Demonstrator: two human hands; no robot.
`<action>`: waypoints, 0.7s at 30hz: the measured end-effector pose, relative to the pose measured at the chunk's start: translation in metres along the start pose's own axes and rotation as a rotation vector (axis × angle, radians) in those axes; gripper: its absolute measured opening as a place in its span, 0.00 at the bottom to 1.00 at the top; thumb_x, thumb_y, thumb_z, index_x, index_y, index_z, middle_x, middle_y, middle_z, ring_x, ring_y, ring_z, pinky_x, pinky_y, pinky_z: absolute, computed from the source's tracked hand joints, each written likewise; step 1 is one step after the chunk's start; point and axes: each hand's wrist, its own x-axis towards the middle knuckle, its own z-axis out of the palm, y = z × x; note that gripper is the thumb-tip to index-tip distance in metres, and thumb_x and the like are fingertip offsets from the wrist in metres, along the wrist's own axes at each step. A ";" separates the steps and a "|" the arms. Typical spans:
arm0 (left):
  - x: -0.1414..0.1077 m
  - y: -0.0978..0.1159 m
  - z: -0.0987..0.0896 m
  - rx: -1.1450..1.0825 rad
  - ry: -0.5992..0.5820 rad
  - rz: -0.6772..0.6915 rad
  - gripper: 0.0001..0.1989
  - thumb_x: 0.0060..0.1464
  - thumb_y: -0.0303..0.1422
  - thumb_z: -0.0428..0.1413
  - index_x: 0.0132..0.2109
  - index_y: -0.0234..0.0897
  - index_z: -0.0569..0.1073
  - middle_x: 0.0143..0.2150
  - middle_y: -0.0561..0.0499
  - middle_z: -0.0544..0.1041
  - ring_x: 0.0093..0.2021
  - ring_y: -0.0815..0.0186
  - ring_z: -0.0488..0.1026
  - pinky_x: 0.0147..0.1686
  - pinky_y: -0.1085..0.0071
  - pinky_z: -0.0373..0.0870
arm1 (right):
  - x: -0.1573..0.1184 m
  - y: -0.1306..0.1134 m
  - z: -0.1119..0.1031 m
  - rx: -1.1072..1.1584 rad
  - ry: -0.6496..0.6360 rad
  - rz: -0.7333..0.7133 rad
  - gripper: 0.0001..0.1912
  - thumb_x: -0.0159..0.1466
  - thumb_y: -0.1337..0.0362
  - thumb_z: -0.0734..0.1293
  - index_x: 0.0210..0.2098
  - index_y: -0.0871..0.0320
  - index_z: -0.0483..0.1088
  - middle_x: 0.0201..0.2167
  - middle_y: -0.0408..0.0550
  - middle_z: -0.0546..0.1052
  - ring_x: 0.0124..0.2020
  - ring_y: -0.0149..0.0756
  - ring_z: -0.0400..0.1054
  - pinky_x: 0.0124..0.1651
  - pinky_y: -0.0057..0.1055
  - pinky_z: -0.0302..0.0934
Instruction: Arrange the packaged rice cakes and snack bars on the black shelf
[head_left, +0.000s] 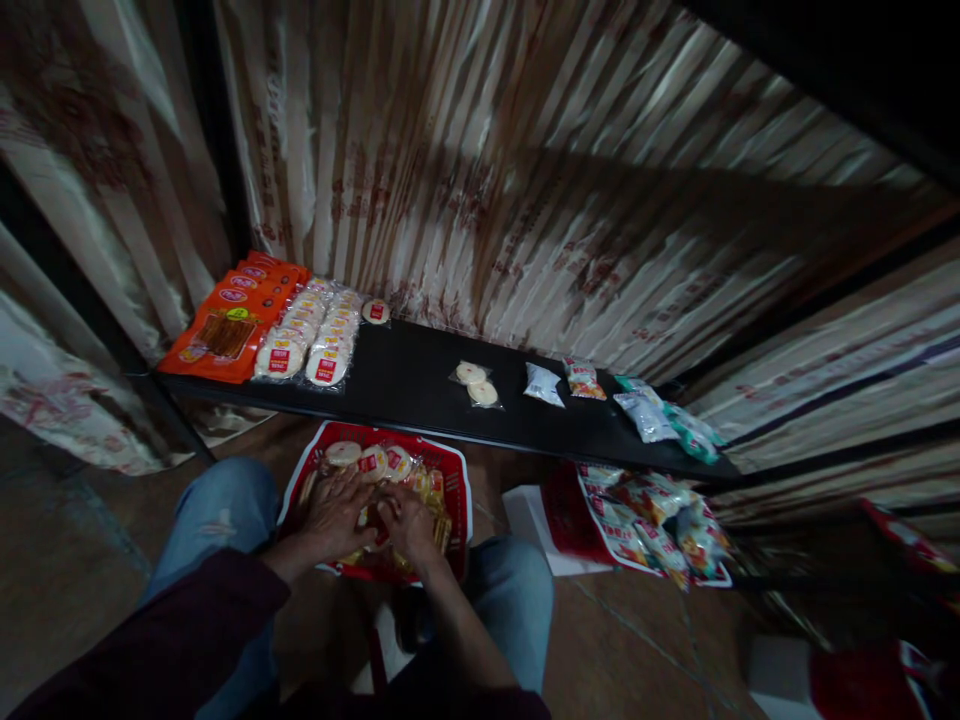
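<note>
A: Location of the goods under the hands?

B: Inside the red basket, which sits between the knees, below the front edge of the black shelf. Its longer side runs roughly left to right, across the person's front.

A: Condition of the hands?

B: Left hand: back upward, fingers stretched toward the basket's middle, over the contents. Right hand: fingers bent, pointing inward and down. Both are within the rim, close beside each other. Fingertips are partly hidden among the packets; whether either hand grips one, I cannot tell.

A: Which hand is nearer to what?

B: The round crackers lie at the basket's far side, just beyond the left hand's fingers, so the left is nearer. The gold packets lie against the right hand's outer side.

A: And the shelf?

B: Straight ahead of both hands, its long axis also left to right. Two rows of wrapped crackers stand ahead and to the left, running front to back, beside the orange bags.
</note>
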 end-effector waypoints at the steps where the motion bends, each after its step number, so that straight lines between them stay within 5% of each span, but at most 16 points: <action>1: 0.001 -0.001 0.002 -0.003 0.004 0.005 0.29 0.47 0.41 0.55 0.57 0.37 0.68 0.63 0.40 0.64 0.66 0.51 0.52 0.63 0.52 0.47 | 0.000 0.000 0.001 0.014 0.011 -0.018 0.14 0.59 0.65 0.64 0.44 0.55 0.74 0.44 0.51 0.77 0.48 0.41 0.70 0.52 0.37 0.63; 10: 0.045 -0.008 0.002 -0.357 0.061 -0.136 0.21 0.54 0.33 0.48 0.53 0.35 0.72 0.60 0.43 0.69 0.62 0.59 0.60 0.63 0.63 0.49 | 0.037 -0.008 -0.015 -0.211 0.133 0.055 0.16 0.62 0.69 0.60 0.47 0.58 0.72 0.47 0.53 0.76 0.48 0.39 0.69 0.53 0.33 0.60; 17: 0.066 -0.010 0.001 -0.539 0.057 -0.279 0.22 0.51 0.26 0.45 0.53 0.33 0.71 0.55 0.40 0.73 0.56 0.59 0.69 0.58 0.65 0.59 | 0.068 -0.009 -0.009 -0.340 -0.127 0.143 0.17 0.62 0.69 0.60 0.48 0.53 0.72 0.42 0.48 0.79 0.42 0.36 0.74 0.45 0.27 0.63; 21: 0.068 -0.011 0.007 -0.665 0.079 -0.330 0.20 0.48 0.26 0.49 0.49 0.36 0.73 0.53 0.42 0.75 0.55 0.59 0.70 0.57 0.65 0.60 | 0.079 -0.011 0.001 -0.385 -0.141 0.177 0.16 0.62 0.68 0.60 0.46 0.55 0.73 0.41 0.52 0.79 0.41 0.40 0.74 0.41 0.29 0.63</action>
